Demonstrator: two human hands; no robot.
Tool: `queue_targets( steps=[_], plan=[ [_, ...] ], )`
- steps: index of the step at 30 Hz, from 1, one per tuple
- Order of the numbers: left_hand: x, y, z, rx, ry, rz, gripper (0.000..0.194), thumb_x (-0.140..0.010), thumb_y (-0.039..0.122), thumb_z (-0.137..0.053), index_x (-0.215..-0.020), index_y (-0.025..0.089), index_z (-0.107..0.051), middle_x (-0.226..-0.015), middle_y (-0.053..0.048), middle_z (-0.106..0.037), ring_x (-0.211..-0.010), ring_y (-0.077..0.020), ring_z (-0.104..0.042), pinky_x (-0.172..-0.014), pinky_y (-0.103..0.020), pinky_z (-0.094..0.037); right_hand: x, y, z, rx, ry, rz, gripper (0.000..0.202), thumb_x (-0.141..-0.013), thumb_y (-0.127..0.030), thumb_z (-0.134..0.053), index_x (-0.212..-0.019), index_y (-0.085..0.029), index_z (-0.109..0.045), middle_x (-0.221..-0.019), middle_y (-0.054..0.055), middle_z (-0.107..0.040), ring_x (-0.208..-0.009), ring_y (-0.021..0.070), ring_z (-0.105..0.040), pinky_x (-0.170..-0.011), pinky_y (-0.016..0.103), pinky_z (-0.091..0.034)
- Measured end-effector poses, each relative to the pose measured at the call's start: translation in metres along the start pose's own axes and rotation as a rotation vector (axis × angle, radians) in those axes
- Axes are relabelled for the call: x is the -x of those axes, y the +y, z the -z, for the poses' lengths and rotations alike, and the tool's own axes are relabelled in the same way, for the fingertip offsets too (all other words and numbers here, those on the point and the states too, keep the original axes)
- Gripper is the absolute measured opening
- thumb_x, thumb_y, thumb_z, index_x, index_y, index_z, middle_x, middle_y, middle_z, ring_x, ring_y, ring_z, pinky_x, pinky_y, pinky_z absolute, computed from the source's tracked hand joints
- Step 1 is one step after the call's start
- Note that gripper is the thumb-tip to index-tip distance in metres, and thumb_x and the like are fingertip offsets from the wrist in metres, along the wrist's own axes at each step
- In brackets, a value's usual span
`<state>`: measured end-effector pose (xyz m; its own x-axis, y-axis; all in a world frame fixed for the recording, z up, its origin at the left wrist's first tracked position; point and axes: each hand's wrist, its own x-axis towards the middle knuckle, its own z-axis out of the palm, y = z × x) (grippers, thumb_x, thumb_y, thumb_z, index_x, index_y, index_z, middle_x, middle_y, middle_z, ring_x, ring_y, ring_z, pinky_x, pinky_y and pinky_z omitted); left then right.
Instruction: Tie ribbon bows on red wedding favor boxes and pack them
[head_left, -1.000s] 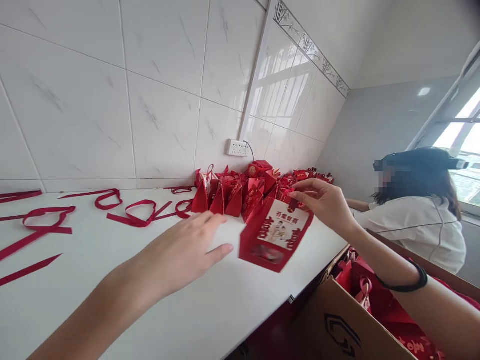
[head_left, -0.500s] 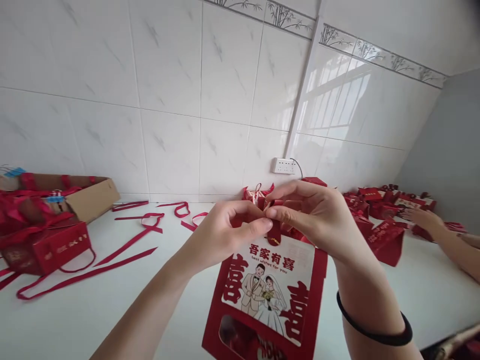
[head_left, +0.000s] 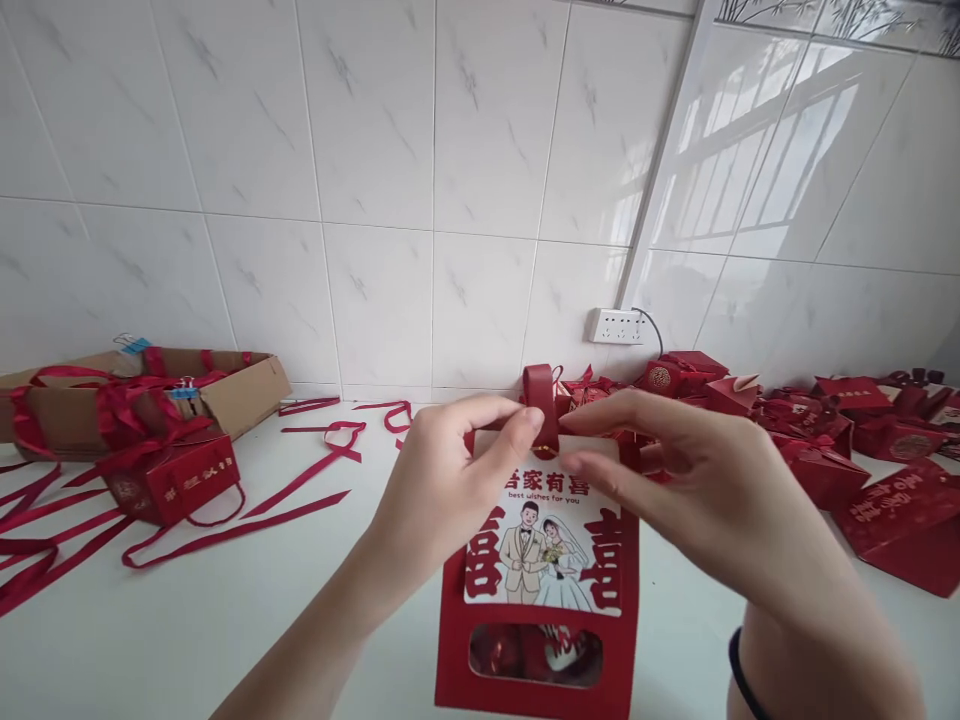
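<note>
In front of me a red gift box (head_left: 536, 615) stands upright, with a white printed card (head_left: 491, 590) showing a bride and groom and an oval window below it. A dark red strap handle (head_left: 539, 385) loops up from its top. My left hand (head_left: 457, 490) pinches the box's top left, its thumb against the base of the strap. My right hand (head_left: 690, 480) is at the top right, thumb in front of the card and fingers behind the upper edge. The fingers behind the box are partly hidden.
At left are a cardboard box (head_left: 244, 390) hung with red ribbons and a small red box (head_left: 187, 485). Loose ribbons (head_left: 300, 475) lie on the white table (head_left: 360, 640). Several red boxes (head_left: 814, 465) crowd the right side. A socket strip (head_left: 619, 326) is on the tiled wall.
The strap handle now stands up as a loop above the box. My right hand has moved from the strap to the box's top right edge. The view has shifted, and the co-worker's hand is out of sight.
</note>
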<state>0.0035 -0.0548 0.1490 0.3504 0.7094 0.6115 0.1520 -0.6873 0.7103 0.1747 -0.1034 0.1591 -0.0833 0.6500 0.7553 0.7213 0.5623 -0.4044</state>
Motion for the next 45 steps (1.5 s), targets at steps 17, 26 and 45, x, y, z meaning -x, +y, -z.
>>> queue_targets(
  steps=[17, 26, 45],
  plan=[
    [0.009, 0.012, -0.002, -0.124, 0.129, -0.102, 0.03, -0.09, 0.033, -0.052, -0.064, 0.019, -0.059, -0.049, 0.005, -0.043, -0.044, -0.006, -0.037, -0.04, -0.019, -0.029, 0.009, -0.013, 0.001, 0.224, 0.093, 0.176, 0.007, -0.088, -0.027, -0.058, -0.089, -0.026, -0.065, -0.068, 0.0, -0.067, -0.049, 0.0112, -0.055, -0.044, 0.024, -0.043],
    [0.011, 0.015, -0.001, -0.145, 0.158, -0.155, 0.029, -0.09, 0.031, -0.052, -0.065, 0.018, -0.06, -0.048, 0.006, -0.044, -0.042, -0.0052, -0.035, -0.039, -0.019, -0.026, 0.01, -0.017, -0.003, 0.052, 0.126, 0.015, 0.007, -0.081, -0.031, -0.065, -0.084, -0.025, -0.068, -0.052, -0.003, -0.056, -0.042, 0.0097, -0.049, -0.034, 0.02, -0.036],
    [0.008, 0.018, 0.001, -0.059, 0.002, -0.191, 0.018, -0.083, 0.034, -0.06, -0.096, 0.022, -0.064, -0.088, -0.002, -0.067, -0.082, -0.0163, -0.062, -0.073, -0.025, -0.052, 0.009, -0.022, -0.002, -0.212, 0.006, -0.215, 0.016, -0.081, -0.032, -0.06, -0.073, -0.018, -0.063, -0.05, -0.003, -0.051, -0.041, 0.0075, -0.042, -0.033, 0.016, -0.033]
  ],
)
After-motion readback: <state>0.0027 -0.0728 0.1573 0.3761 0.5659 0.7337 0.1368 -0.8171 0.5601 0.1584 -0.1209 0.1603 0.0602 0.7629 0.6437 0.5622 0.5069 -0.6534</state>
